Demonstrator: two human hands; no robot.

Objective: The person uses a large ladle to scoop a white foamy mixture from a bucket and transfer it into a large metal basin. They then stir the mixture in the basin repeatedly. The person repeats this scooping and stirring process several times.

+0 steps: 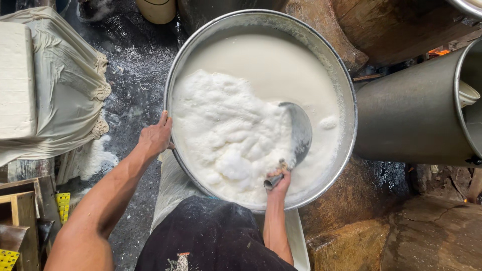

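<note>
Looked steeply down from head height, close over a wide metal basin (346, 100), facing forward across wet dark ground (135, 65); single view, nothing shared.

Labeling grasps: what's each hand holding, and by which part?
Right hand holds the metal ladle by its handle end, bowl in the foamy white liquid. Left hand grips the big metal basin by its rim.
</note>
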